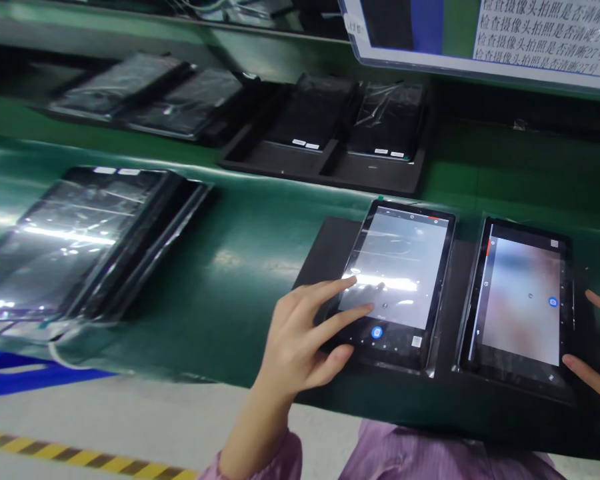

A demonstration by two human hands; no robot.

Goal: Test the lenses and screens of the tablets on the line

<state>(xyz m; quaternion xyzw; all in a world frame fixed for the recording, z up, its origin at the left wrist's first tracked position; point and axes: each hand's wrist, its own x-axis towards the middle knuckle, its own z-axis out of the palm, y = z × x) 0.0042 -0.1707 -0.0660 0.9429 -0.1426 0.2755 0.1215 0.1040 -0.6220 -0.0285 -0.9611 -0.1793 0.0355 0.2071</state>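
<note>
I counted two lit tablets: a grey-screen tablet (400,253), taken as the reference, and a blurred-view tablet (520,300) just to its right. Both lay on one black tray (327,250) on the green worktop (235,267). Beyond the reference, one two-compartment shelf tray (370,170) held two dark tablets, one per compartment; each bore two white labels. Farther left beyond the reference I counted two more dark tablets (187,103) under shiny film. Well left of the reference lay one overlapping pile of dark tablets (75,233), at least two; I could not settle the exact number. I noted one printed sign (545,37) above and beyond the reference to the right, and one striped floor tape (80,455) low to its left.

I recorded two hands. The left hand (300,333) reached in from the reference's left edge, fingers spread and grasping nothing. The grey-screen tablet lay beneath its index and middle fingertips; I could not tell whether they met the glass. The right hand (593,381), partly cut off, was on the far right of the reference, its visible fingers parted and free of any hold. The blurred-view tablet lay just left of its thumb tip; contact could not be confirmed.
</note>
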